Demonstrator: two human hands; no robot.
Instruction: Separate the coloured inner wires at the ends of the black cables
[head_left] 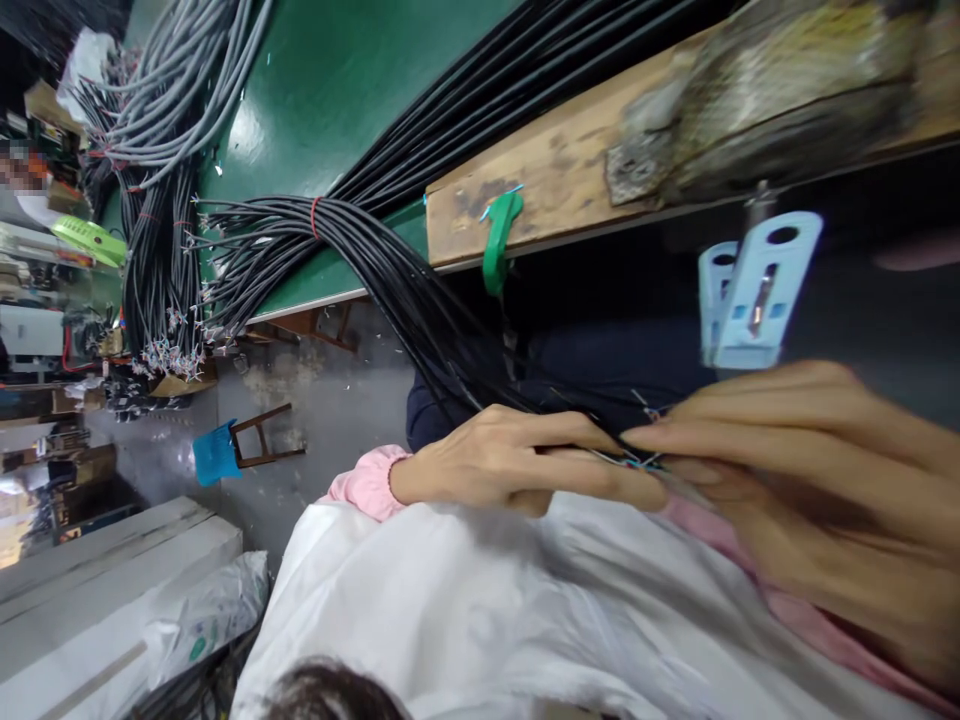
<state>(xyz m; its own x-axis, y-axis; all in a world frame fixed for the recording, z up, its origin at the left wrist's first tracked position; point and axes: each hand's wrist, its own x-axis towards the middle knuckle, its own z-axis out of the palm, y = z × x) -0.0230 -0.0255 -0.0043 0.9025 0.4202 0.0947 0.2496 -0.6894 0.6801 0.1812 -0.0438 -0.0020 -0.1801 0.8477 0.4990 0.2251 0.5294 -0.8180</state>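
Over the lap, my left hand [487, 460] pinches a black cable close to its stripped end. Thin coloured wires [634, 461] poke out there between both hands. My right hand [810, 450] is closed, its thumb and fingers meeting at those wires; it is partly blurred. The bundle of black cables [427, 300], tied with a red band [315, 218], runs from the green table down to my left hand. Just above my right hand hangs a light blue clothes peg [772, 290].
A wooden board [525, 200] lies along the green table's [322, 80] edge, with a green clip [499, 240] and a tape-wrapped lump [757, 110] on it. Grey cables [180, 90] lie far left. A blue stool [217, 452] and white boxes [112, 590] stand on the floor.
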